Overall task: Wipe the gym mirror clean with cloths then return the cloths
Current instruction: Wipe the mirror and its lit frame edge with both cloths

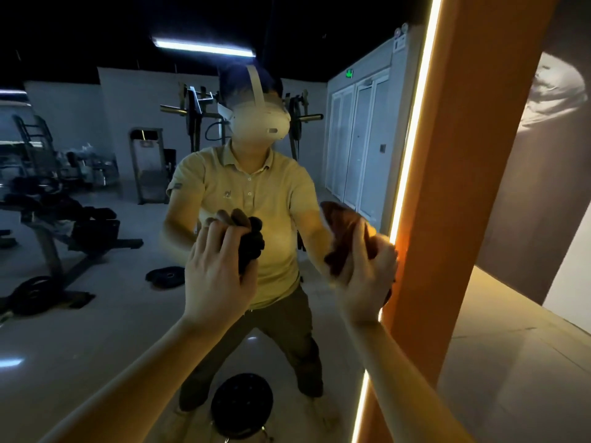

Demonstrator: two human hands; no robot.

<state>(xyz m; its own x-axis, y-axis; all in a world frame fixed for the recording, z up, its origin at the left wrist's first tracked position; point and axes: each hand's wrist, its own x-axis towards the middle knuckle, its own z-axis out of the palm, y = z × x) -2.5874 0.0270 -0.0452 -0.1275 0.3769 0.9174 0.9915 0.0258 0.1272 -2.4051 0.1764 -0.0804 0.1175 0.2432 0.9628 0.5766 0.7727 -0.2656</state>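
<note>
Head view: a dark cloth [253, 243] is gripped by the curled left hand [217, 273], a brown cloth [343, 238] by the right hand [364, 282], both against the mirror [96, 330]. Wiping is judged unfinished; the cloths are not yet returned.

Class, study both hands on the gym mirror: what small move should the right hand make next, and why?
Probably sweep the right hand leftward, away from the lit strip. Its brown cloth already sits at the right edge of the mirror, so no glass seems left that way, while the left hand holds a dark cloth further in.
</note>
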